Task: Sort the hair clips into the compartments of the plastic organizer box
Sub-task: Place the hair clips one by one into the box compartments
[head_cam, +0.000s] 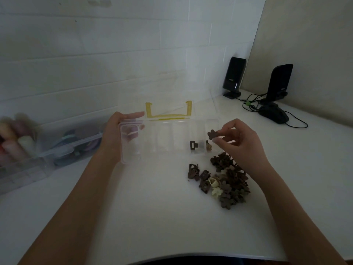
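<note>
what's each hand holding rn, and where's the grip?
Right hand pinches a brown flower clip by its right edge, above the organizer box. Left hand grips the box's left end.

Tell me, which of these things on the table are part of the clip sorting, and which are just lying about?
Part of the job:
- clear organizer box, steadied by the left hand
- brown flower clip, pinched in the right hand
- pile of hair clips
- clips already in the box

Just lying about:
- two black speakers
- computer mouse
- another storage box at left
</note>
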